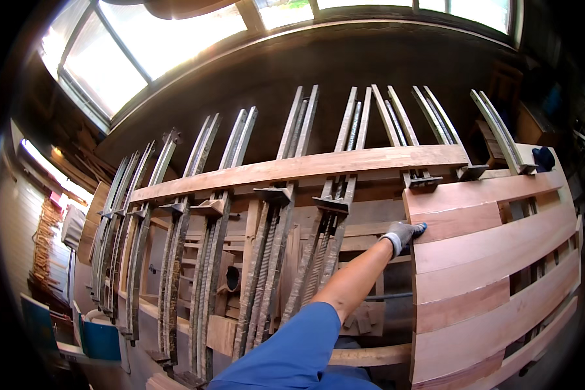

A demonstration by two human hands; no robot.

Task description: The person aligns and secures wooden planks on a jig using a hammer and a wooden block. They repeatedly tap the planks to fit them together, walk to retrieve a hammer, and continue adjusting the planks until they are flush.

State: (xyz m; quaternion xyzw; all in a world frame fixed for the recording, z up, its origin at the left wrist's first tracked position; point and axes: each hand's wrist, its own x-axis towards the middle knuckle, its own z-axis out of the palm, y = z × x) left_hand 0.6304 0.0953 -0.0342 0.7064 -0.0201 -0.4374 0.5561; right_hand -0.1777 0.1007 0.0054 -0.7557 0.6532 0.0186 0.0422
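Right hand [404,235], grey knit glove, fingers flat against left edge of smooth reddish planks [494,260]; rusty bar clamps [266,260] carry them.

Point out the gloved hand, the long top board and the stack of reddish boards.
Gloved hand [404,234], head view: back of the glove.
Top board [299,168], head view: middle of its front face.
Reddish boards [494,253], head view: face of a middle board in the stack.
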